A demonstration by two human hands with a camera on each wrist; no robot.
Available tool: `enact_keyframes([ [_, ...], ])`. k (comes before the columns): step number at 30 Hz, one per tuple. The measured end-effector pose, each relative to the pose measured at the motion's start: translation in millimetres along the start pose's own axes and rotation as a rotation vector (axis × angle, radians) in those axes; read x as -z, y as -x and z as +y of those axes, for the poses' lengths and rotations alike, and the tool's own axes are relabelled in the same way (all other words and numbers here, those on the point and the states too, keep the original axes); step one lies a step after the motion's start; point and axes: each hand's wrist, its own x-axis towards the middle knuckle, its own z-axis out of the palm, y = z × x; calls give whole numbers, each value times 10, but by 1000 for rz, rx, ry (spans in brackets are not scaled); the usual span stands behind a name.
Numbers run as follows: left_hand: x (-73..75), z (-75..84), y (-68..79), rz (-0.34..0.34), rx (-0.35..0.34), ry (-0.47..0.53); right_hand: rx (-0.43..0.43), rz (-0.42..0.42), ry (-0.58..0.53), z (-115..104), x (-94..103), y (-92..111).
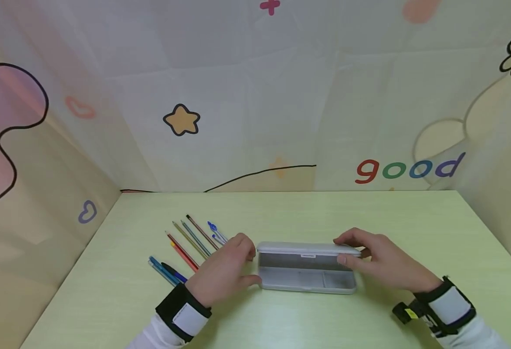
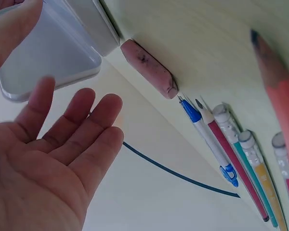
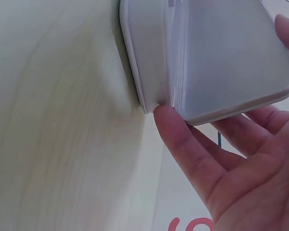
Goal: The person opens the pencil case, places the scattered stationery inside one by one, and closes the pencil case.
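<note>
A grey-white plastic pencil case (image 1: 307, 290) lies on the table, its lid (image 1: 299, 248) raised along the back and its inside bare. My right hand (image 1: 379, 257) grips the lid's right end; in the right wrist view the thumb is at the lid's outer edge, with fingers behind it and one fingertip at the hinge corner. By the case's left end is my left hand (image 1: 222, 274), fingers loosely bent, holding nothing in the left wrist view. A worn pink eraser (image 2: 149, 70) lies near the case's back left corner, hidden from the head view by that hand.
Left of my left hand lie several pencils (image 1: 193, 238) and a blue-and-white pen (image 1: 215, 230). Nearer me are blue pens (image 1: 162, 269) and a dark-capped pen (image 1: 172, 272), partly behind the left wrist. A printed cloth (image 1: 255, 121) walls the table's back and sides.
</note>
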Motion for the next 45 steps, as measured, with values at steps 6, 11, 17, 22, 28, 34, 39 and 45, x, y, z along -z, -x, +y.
enact_keyframes([
  [6,-39,-6,9,-11,-71,-73,-34,14,-14,18,19,-27],
  [11,-65,13,5,-29,-108,-80,-69,20,-41,24,42,-45],
  [17,-82,28,2,-27,-132,-74,-128,37,-151,28,57,-80],
  [22,-100,24,6,-5,-163,-79,-153,81,-194,47,47,-128],
  [28,-114,35,-1,9,-173,-87,-191,122,-203,80,25,-185],
  [34,-135,57,-4,-1,-174,-80,-202,163,-148,125,2,-249],
  [39,-138,75,4,-4,-170,-74,-250,181,-70,143,-11,-279],
  [45,-139,92,-2,-15,-162,-66,-296,206,-31,165,-13,-303],
])
